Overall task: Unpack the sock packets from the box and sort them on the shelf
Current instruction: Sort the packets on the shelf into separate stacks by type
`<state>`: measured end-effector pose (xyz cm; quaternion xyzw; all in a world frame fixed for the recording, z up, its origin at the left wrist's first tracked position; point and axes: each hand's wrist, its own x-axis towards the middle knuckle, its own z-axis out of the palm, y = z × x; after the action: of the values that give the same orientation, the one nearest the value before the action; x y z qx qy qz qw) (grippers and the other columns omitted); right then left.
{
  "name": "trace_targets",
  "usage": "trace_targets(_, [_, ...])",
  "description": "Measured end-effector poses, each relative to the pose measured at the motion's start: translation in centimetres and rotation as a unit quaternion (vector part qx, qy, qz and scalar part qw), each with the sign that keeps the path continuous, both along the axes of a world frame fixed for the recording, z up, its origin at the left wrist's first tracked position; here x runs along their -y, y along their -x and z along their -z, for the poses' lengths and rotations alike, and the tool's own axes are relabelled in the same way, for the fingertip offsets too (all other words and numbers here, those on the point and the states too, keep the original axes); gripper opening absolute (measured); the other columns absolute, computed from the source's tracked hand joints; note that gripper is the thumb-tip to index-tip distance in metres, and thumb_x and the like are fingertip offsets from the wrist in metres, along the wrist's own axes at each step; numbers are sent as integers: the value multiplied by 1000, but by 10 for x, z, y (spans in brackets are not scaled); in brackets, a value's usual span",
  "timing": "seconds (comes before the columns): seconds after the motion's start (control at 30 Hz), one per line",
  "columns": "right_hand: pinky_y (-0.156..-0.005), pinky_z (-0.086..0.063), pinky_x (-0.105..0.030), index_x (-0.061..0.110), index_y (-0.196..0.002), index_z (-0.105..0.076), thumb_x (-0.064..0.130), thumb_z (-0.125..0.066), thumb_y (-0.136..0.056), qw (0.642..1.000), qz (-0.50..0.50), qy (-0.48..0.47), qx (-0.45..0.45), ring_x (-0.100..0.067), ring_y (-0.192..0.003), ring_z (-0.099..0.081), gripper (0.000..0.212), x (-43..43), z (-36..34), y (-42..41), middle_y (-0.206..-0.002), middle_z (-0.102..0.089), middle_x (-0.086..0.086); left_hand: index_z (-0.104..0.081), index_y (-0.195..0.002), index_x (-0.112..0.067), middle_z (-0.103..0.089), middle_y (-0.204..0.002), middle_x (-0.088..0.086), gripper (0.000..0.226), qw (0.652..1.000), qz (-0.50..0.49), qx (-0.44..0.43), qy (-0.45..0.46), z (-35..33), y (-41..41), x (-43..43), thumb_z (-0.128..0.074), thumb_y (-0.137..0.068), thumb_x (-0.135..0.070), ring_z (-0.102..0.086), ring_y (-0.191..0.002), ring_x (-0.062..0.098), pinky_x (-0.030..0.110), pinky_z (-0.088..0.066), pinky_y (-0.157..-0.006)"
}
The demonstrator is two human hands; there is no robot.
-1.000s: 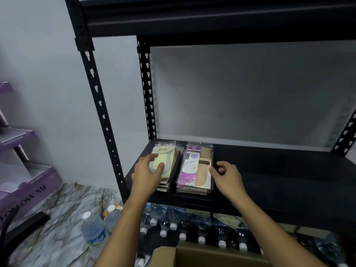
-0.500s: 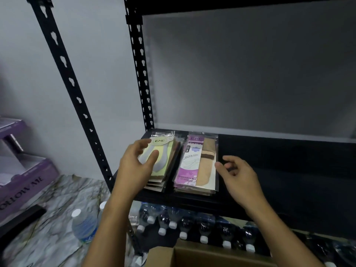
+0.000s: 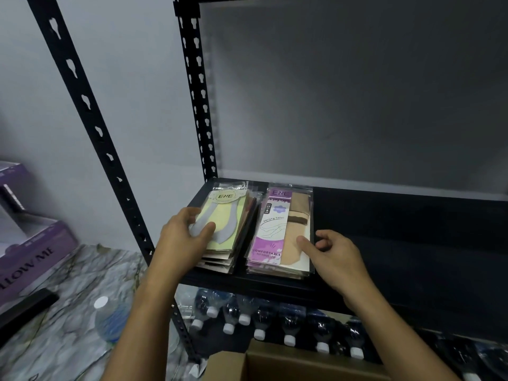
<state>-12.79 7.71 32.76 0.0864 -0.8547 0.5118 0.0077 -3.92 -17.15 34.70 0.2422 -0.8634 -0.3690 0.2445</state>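
Two stacks of sock packets lie side by side at the left end of a black shelf [image 3: 384,229]. The left stack [image 3: 228,215] has a yellow-green packet on top; my left hand [image 3: 184,237] rests on its near left part, thumb laid across the top packet. The right stack [image 3: 280,229] shows a purple and beige packet; my right hand [image 3: 332,257] is at its right edge, thumb touching the top packet, fingers loosely curled beside it. An open cardboard box [image 3: 288,364] sits below at the bottom edge, its inside hidden.
Black perforated uprights [image 3: 90,114] frame the shelf on the left. Several capped water bottles [image 3: 258,320] lie on the level below. A lone bottle [image 3: 110,317] stands on the marble floor. A purple carton [image 3: 33,251] sits at far left.
The view has tilted down and closer to the shelf. My left hand stays on the left stack; my right hand has closed in on the right stack's edge, thumb now on the packet.
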Motion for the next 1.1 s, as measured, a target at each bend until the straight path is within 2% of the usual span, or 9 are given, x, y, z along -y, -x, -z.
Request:
trace_targets(0.1, [-75,-50,-28,12,-125,-56,44,-69,-79,1000,-1,17,21,-15,-87,-60,58,1,0,1,-95,-58,1,-55,-127,-22,-60,-120,1,43,1000,-2,14,-4,1,0,1,-64,-88,-37,-55,-108,18,32,-44,-84])
trace_targets(0.27, [-72,-53,-29,11,-117,-61,35,-74,-78,998,-4,46,35,-15,-80,-60,48,4,0,0,-87,-57,0,-51,-129,-28,-56,-123,4,48,999,-7,53,8,0,0,0,-64,-86,-44,-53,-115,25,45,-49,-92])
trace_targets(0.4, [-67,-49,-25,13,-115,-62,30,-75,-78,998,-3,59,39,-14,-76,-58,43,3,1,0,-83,-54,2,-50,-130,-26,-57,-125,6,51,997,-17,72,6,-1,-1,-3,-64,-86,-45,-51,-117,27,45,-49,-92])
trace_targets(0.6, [-70,-56,-31,15,-107,-64,21,-76,-77,994,-5,96,46,-17,-77,-63,33,2,-3,-2,-82,-56,0,-50,-129,-29,-58,-124,1,57,996,-26,82,-4,-2,-4,-4,-65,-81,-54,-53,-117,27,52,-45,-97])
trace_targets(0.83, [-74,-58,-36,17,-105,-61,14,-76,-78,988,-14,142,66,-15,-73,-64,31,4,-8,-4,-83,-57,2,-55,-111,-37,-57,-102,-13,48,998,-42,38,-7,-10,-6,-7,-77,-71,-52,-57,-108,22,54,-45,-95])
trace_targets(0.9, [-74,-58,-37,16,-106,-61,13,-75,-78,986,-15,149,68,-17,-76,-67,31,5,-9,-4,-85,-60,0,-56,-113,-34,-59,-104,-11,52,999,-40,19,-17,-13,-7,-8,-80,-69,-47,-59,-103,21,51,-48,-92])
trace_targets(0.97, [-72,-58,-36,17,-106,-59,12,-74,-79,986,-17,154,67,-18,-76,-69,31,6,-10,-5,-85,-64,-2,-58,-116,-29,-62,-109,-5,54,999,-42,-10,-29,-16,-9,-7,-84,-69,-38,-61,-96,21,38,-52,-76])
trace_targets(1.03, [-70,-58,-36,20,-106,-58,13,-72,-81,986,-22,154,66,-17,-76,-69,29,6,-12,-6,-86,-67,-3,-61,-114,-25,-63,-106,-4,51,997,-45,-43,-49,-20,-11,-5,-86,-69,-26,-61,-89,20,26,-45,-58])
trace_targets(1.1, [-70,-57,-35,22,-108,-56,13,-71,-82,986,-24,152,64,-16,-76,-70,30,4,-14,-6,-85,-70,-3,-63,-108,-24,-64,-101,-7,46,992,-46,-82,-81,-23,-13,-2,-86,-69,-18,-62,-86,21,25,-42,-55])
